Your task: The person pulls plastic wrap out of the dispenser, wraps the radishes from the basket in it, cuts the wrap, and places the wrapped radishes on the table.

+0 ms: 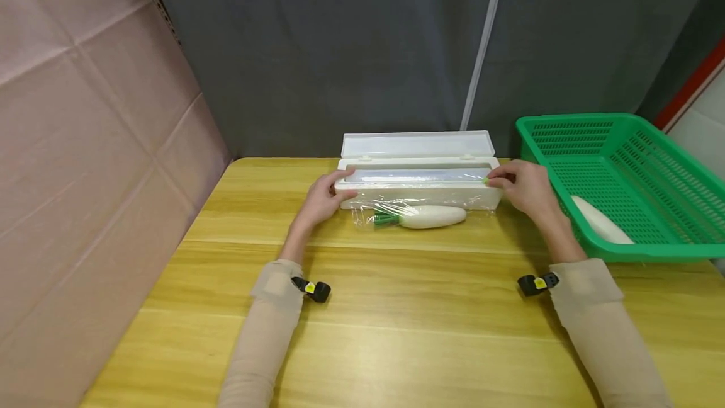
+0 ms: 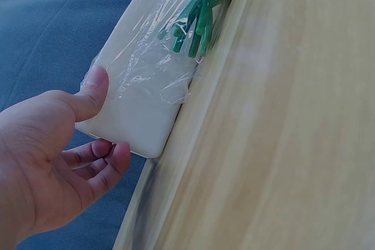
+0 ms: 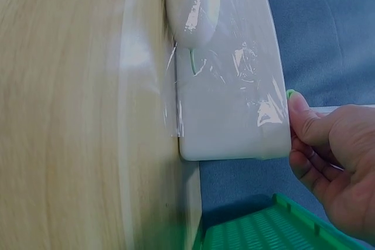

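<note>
Left hand (image 1: 320, 199) loosely grips the white box (image 1: 421, 196), right hand (image 1: 525, 187) pinches a green tab (image 1: 486, 181), forearms (image 1: 263, 335) outstretched.

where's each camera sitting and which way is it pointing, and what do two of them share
Head: worn on the head, looking forward and down at the wooden table, white box, white radish and green basket; left hand, right hand and both sleeves show.
Left wrist: on that wrist, facing the box's left end and the radish's green leaves; only the left hand shows.
Right wrist: on that wrist, facing the box's right end, the basket below; only the right hand shows.
Shared: both wrist views show box, radish and table, from opposite ends.
</note>
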Demonstrator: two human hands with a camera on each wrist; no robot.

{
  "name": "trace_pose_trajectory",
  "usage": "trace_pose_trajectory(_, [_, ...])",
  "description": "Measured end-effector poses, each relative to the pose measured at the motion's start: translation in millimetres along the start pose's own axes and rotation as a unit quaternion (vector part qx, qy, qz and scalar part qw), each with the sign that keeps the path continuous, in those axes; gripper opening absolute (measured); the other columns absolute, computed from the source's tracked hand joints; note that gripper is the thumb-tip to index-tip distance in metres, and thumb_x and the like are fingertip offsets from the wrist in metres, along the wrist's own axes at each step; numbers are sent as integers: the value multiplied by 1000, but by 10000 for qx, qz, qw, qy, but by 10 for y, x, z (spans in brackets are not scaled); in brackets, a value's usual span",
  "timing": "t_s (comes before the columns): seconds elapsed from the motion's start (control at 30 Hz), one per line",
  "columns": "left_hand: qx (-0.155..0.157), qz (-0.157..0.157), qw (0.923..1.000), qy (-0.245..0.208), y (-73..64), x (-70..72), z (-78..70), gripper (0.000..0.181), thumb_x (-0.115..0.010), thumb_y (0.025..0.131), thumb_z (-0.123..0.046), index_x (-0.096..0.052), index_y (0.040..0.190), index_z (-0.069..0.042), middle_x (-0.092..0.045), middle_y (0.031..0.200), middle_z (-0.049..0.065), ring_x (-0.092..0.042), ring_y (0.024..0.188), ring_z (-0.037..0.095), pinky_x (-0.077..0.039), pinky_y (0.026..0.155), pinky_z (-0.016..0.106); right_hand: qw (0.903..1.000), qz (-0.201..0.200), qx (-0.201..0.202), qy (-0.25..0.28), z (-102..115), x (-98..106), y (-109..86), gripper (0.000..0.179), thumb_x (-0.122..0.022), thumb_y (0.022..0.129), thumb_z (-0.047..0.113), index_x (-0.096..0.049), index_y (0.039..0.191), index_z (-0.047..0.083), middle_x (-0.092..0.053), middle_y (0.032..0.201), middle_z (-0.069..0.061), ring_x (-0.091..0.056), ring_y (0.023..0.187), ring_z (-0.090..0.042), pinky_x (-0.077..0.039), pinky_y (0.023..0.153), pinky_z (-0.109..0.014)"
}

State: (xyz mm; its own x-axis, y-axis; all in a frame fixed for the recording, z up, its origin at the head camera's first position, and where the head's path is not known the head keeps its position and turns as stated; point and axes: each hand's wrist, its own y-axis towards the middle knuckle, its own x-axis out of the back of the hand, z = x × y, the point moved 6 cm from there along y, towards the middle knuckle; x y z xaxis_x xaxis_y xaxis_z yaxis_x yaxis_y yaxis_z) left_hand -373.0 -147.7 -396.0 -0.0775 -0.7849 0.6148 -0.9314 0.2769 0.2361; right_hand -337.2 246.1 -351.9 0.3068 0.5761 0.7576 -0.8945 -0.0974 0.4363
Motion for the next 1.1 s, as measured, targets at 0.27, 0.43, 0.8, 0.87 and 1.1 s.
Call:
trace_pose_trajectory(0.27, [62,28,10000,-67,10,-7,18,56,-74,94,-24,-55,146,-19,-59,138,2,-46,80,21,-42,77,35,10000,18,72,-7,-26,11,13,14,-75,92,10,-77,97,-3,-71,96,-22,-59,79,-32,-44,69,-42])
trace_pose_trajectory(0.43, [96,42,9999,-31,8,-11,21,56,-74,94,-24,-54,146,-20,-60,133,3,-47,81,21,-42,76,35,9999,8,128,-75,-36,17,12,13,-76,91,10,-77,96,-3,-71,94,-21,-58,78,-31,-44,67,-40])
trace_pose_trajectory(0.8, [96,28,9999,-7,13,-12,41,56,-74,94,-25,-54,147,-20,-59,135,3,-46,81,21,-41,77,35,9988,-178,419,-168,-36,41,4,9,-78,88,6,-78,93,-2,-71,87,-18,-59,73,-27,-42,63,-28])
trace_pose_trajectory(0.87, [87,18,10000,19,14,-12,39,56,-74,94,-25,-54,146,-20,-59,136,3,-47,81,21,-41,78,35,9988,-197,431,-158,-37,44,2,9,-79,87,6,-78,92,-2,-71,87,-18,-60,73,-27,-41,62,-26])
trace_pose_trajectory(1.1, [50,13,10000,6,14,-11,21,56,-74,94,-25,-55,146,-19,-59,137,3,-46,79,21,-42,77,35,9986,-219,448,-166,-42,57,-6,8,-79,87,4,-78,91,-3,-71,88,-19,-59,73,-28,-40,61,-26])
